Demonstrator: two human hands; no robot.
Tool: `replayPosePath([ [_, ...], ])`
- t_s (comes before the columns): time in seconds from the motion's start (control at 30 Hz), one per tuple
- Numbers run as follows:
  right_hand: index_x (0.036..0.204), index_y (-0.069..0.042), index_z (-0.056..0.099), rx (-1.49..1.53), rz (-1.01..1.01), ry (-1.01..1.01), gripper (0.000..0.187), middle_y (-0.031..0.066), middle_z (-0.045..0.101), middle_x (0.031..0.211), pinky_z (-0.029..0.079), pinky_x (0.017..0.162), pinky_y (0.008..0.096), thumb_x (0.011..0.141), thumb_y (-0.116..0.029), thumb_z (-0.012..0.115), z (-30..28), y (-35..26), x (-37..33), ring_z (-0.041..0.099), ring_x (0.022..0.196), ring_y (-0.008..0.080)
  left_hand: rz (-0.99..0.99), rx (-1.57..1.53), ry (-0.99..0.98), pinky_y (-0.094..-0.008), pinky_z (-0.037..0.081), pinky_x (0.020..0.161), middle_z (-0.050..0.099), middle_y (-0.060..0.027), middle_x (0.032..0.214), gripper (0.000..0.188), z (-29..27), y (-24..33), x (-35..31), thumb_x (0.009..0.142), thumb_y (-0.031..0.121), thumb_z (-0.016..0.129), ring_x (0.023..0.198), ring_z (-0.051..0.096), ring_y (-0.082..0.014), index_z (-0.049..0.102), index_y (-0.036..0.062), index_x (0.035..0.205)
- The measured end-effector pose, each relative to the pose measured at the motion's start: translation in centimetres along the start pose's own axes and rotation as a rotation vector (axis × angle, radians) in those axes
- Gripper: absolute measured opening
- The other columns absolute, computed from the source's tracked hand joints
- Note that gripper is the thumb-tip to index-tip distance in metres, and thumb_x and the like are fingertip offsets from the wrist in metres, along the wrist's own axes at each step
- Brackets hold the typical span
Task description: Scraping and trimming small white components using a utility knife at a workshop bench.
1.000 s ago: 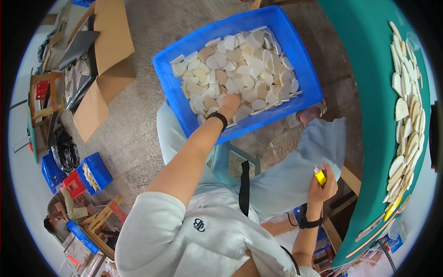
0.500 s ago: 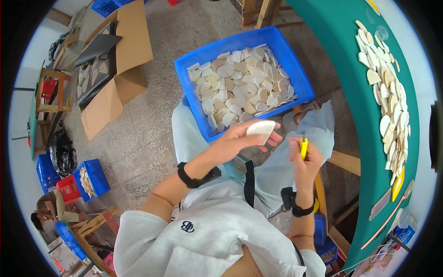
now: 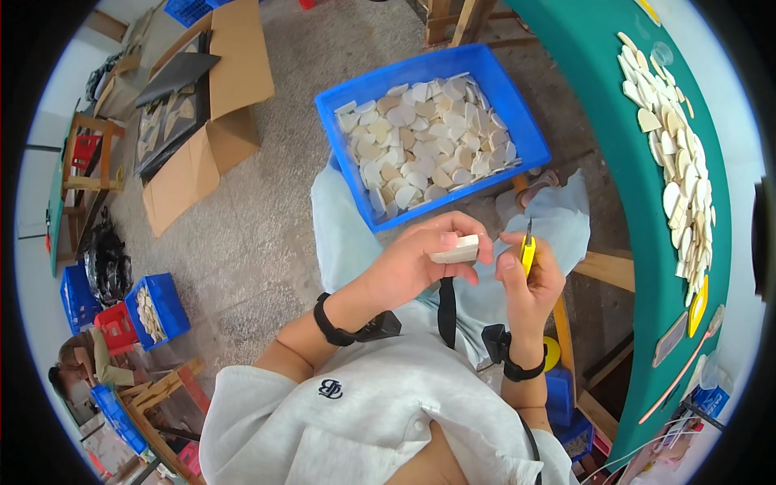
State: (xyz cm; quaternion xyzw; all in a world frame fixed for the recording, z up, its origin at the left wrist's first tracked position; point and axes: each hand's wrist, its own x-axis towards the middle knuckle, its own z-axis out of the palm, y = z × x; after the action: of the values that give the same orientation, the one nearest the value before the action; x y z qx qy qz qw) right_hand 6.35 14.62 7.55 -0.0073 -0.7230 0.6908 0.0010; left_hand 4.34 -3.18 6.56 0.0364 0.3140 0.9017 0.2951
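Note:
Between the thumb and fingers of my left hand [image 3: 428, 252] is a flat white piece [image 3: 457, 250], tilted so that its edge shows. My right hand [image 3: 531, 275] is closed around a yellow-handled craft knife [image 3: 528, 252], its thin dark tip pointing up and away from me. Knife and white piece are a short gap apart, above my lap. Just beyond my hands a blue plastic bin [image 3: 353, 194] holds many flat, rounded pieces [image 3: 428, 141] in white and tan.
On my right curves a green-topped table [image 3: 602, 105] bearing a long heap of pale pieces [image 3: 683, 186], a yellow tool [image 3: 698, 307] and a grey block [image 3: 670, 339]. An opened cardboard box [image 3: 241, 73] stands far left. Another person [image 3: 97, 360] sits at the lower left.
My left hand has turned the white piece from showing its broad face to nearly edge-on. The right hand and knife have shifted slightly left.

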Motion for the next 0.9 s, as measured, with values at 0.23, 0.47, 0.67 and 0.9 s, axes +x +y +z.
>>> replayPosePath([
  [0.23, 0.101, 0.001, 0.061, -0.034, -0.018, 0.008, 0.022, -0.0015, 0.06, 0.079, 0.034, 0.054, 0.0152, 0.08, -0.004, 0.069, 0.6, 0.3, -0.4, 0.046, 0.062, 0.0005, -0.058, -0.149, -0.021, -0.0307, 0.047, 0.077, 0.054, -0.0049, 0.089, 0.027, 0.0, 0.4, -0.3, 0.089, 0.032, 0.047, 0.089, 0.055, -0.016, 0.052, 0.0061, 0.094],
  [0.47, 0.101, 0.001, 0.061, -0.041, -0.016, -0.029, 0.023, -0.0014, 0.06, 0.079, 0.035, 0.054, 0.015, 0.08, -0.002, 0.068, 0.4, 0.3, -0.3, 0.045, 0.062, 0.0004, -0.069, -0.192, -0.033, -0.0288, 0.045, 0.074, 0.054, -0.0029, 0.085, 0.029, -0.3, 0.0, -0.2, 0.09, 0.035, 0.045, 0.084, 0.054, -0.0151, 0.054, 0.0085, 0.087],
  [0.67, 0.102, 0.0, 0.061, -0.047, -0.039, -0.032, 0.022, 0.0003, 0.06, 0.081, 0.035, 0.055, 0.0158, 0.082, -0.005, 0.067, 0.2, 0.5, -0.4, 0.046, 0.063, 0.0014, -0.013, -0.003, 0.09, -0.0278, 0.04, 0.075, 0.048, -0.0021, 0.089, 0.03, 0.6, 0.1, 0.0, 0.089, 0.037, 0.047, 0.083, 0.048, -0.0138, 0.051, 0.0083, 0.097],
  [0.9, 0.105, -0.005, 0.064, -0.616, -0.375, -0.212, 0.031, 0.0058, 0.056, 0.068, 0.039, 0.048, 0.0253, 0.077, -0.016, 0.072, -0.4, -2.9, 0.1, 0.052, 0.052, 0.0156, 0.158, 0.672, 0.16, -0.0266, 0.03, 0.082, 0.036, -0.0025, 0.097, 0.038, 0.9, -0.8, -0.9, 0.083, 0.028, 0.06, 0.086, 0.034, -0.0134, 0.039, 0.0074, 0.106],
])
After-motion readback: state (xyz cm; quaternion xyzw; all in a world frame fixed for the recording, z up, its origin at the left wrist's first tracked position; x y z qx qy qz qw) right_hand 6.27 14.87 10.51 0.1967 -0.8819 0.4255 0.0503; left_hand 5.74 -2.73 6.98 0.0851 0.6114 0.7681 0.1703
